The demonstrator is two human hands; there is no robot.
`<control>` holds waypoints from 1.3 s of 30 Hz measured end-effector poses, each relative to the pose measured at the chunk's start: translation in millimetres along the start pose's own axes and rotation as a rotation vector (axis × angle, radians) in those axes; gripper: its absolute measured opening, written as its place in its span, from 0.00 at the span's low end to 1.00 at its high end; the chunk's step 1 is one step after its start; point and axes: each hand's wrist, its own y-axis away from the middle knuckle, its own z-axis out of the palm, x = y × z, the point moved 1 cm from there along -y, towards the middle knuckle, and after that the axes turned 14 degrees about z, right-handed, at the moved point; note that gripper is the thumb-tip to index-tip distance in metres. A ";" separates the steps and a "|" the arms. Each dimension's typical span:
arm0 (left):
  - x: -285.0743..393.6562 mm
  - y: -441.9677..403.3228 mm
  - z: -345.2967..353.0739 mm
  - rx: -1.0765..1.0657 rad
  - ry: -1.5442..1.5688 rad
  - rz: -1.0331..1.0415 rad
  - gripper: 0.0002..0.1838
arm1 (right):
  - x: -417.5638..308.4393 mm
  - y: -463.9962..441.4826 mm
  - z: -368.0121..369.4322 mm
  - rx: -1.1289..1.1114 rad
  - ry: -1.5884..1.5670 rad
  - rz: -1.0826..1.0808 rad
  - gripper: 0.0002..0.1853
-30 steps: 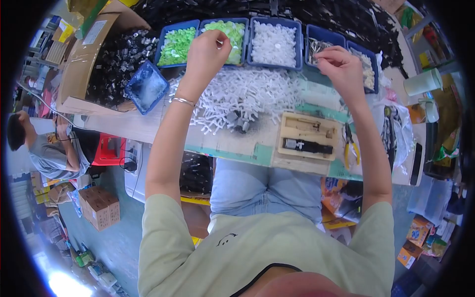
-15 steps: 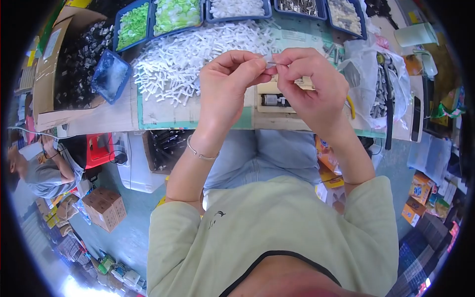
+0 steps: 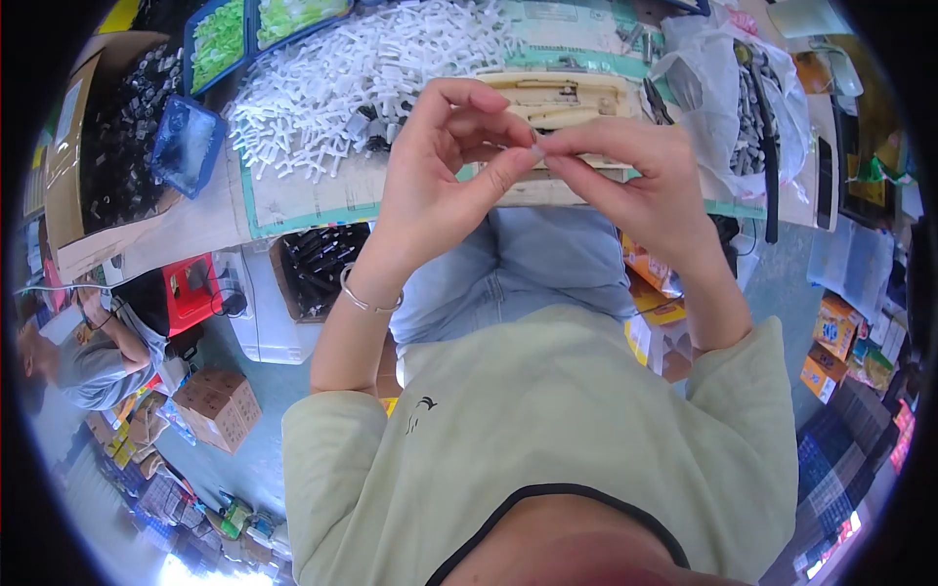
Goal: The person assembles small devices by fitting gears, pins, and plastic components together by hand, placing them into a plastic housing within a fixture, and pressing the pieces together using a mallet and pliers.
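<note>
Piece [image 3: 537,150], half-hidden, between left fingers [image 3: 502,172], right fingers [image 3: 592,141]

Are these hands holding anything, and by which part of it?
The left hand and right hand meet at the fingers; what they may pinch, and where, cannot be told.

head camera: worn on the head | pointed down and forward | shirt [image 3: 557,410] seen closest, at the bottom | left fingers [image 3: 500,176] and right fingers [image 3: 598,143] seen farther out, above the middle | surface [image 3: 318,203] seen past them, near the top
</note>
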 end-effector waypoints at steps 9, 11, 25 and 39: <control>-5.9 27.3 11.2 -0.217 -0.243 -0.056 0.25 | 17.6 24.3 9.6 -0.011 0.327 -0.187 0.10; -5.2 26.3 16.2 -0.122 -0.299 -0.046 0.25 | 23.7 17.8 10.4 0.056 0.345 -0.210 0.10; -39.2 43.2 32.1 -0.375 -1.146 0.372 0.23 | 56.4 3.6 10.0 0.123 0.519 -0.119 0.04; -45.2 51.3 45.8 -0.397 -1.370 0.314 0.27 | 44.7 -14.6 -4.0 -0.052 0.537 -0.078 0.06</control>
